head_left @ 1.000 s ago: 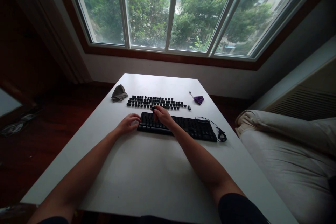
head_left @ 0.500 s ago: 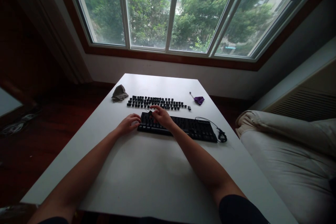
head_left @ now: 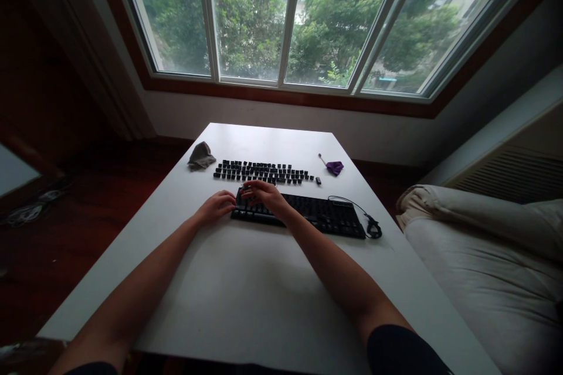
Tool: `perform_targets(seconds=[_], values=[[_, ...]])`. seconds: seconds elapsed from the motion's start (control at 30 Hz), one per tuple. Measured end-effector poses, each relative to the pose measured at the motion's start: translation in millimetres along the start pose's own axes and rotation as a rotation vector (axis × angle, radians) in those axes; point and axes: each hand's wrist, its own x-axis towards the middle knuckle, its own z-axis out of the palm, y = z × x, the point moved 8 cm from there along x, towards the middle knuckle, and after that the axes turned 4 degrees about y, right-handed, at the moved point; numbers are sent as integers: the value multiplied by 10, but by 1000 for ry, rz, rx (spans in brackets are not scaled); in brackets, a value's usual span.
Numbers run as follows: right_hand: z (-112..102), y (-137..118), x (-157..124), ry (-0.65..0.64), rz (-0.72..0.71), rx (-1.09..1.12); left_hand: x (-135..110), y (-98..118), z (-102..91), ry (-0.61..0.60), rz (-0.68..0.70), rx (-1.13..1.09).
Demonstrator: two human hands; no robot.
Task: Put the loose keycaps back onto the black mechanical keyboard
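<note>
A black keyboard [head_left: 325, 215] lies across the middle of the white table [head_left: 246, 299]. Behind it, loose black keycaps [head_left: 264, 171] are laid out in rows. My right hand [head_left: 265, 195] hovers over the keyboard's left part, its fingertips pinched on a small dark keycap and pointing left. My left hand [head_left: 216, 207] rests on the table with its fingers curled against the keyboard's left end.
A crumpled grey cloth [head_left: 200, 156] sits at the far left of the table, and a small purple tool [head_left: 333, 166] at the far right. The keyboard's cable [head_left: 370, 224] is bundled at its right end. A pale sofa [head_left: 479, 258] stands to the right.
My right hand has come down from the keycap rows with a keycap and moved left over the keyboard. My left hand has stayed at the keyboard's left end.
</note>
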Motion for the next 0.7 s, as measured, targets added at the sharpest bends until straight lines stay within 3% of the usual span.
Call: perform_targets(seconds=[0.2,0.33,0.5,0.7], values=[[-15,-202,103,81,-227,-284,25,-25,5,24,-18,-10],[140,-203,209,10,-264,-396,47,-71,9,61,-45,-17],[282,-149,307,-34,-237,-245,51,-136,24,79,-52,-6],[327,-57,210,-198,-167,-135,40,-138,26,57,-80,30]])
